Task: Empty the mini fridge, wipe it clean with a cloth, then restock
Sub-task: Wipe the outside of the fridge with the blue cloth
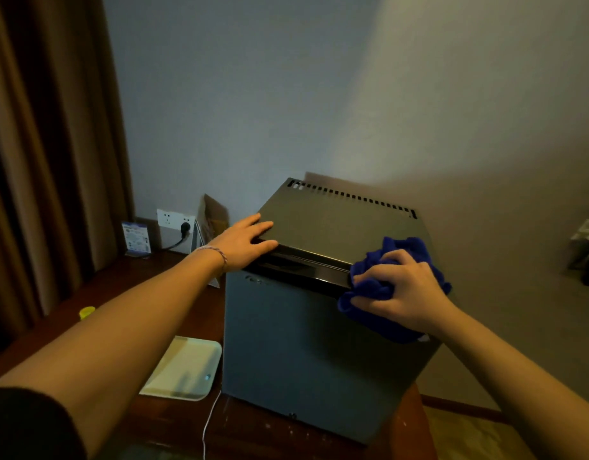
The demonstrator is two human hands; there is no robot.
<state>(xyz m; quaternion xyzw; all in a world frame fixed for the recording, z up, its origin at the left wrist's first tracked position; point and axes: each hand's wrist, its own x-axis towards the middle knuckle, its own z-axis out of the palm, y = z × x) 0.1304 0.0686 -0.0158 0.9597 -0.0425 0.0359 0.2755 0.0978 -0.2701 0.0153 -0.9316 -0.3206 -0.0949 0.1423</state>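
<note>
Dim walls met behind the fridge [319,343], which stood shut on the surface [173,283]. Its door's top edge ran left to right; the right hand [402,293] gripped the cloth [386,287] at its right end, the left hand [243,242] flat at the other.

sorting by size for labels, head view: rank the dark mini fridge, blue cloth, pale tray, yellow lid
1. dark mini fridge
2. pale rectangular tray
3. crumpled blue cloth, partly hidden by the right hand, so close to the tray
4. small yellow lid
</note>
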